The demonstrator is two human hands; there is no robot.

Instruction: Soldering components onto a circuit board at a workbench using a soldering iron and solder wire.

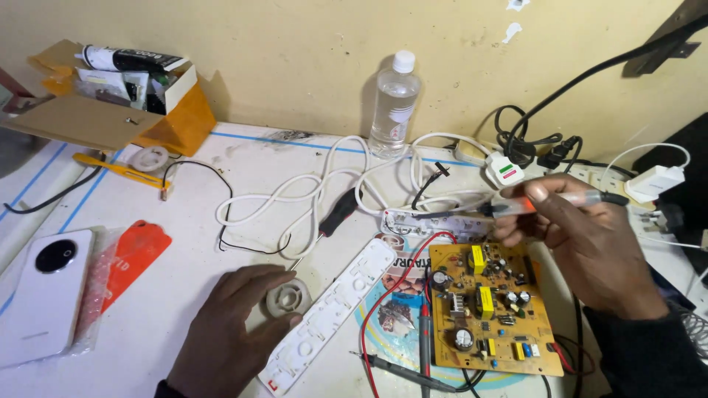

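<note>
clear-handled screwdriver with an orange inner band (pixel 549 200) sits in the right hand (pixel 590 247), fingers clamped around its handle, above the far edge of the yellow circuit board (pixel 487 309). its dark tip points left toward the white inner strip of an opened power strip (pixel 431 221).

left hand (pixel 236 332) lies flat on the white tabletop (pixel 192 228), fingers spread and gripping nothing, fingertips just beside a small round white plastic reel (pixel 289 298). next to it lies a long white power strip cover (pixel 332 317), placed diagonally.

yellow circuit board, studded with black capacitors and yellow blocks, rests on a colourful printed sheet. red and black multimeter probes (pixel 424 346) lie just left of the board and along its near edge.

farther back, a looped white cable (pixel 310 195) spreads across the table, with a red and black handled screwdriver (pixel 335 214) lying on it. a clear plastic bottle with a white cap (pixel 393 103) stands by the wall. an open cardboard box (pixel 110 103) sits at far left, with a yellow utility knife (pixel 122 169) near it. a white phone (pixel 44 295) lies at the left edge beside an orange plastic packet (pixel 129 258).
</note>
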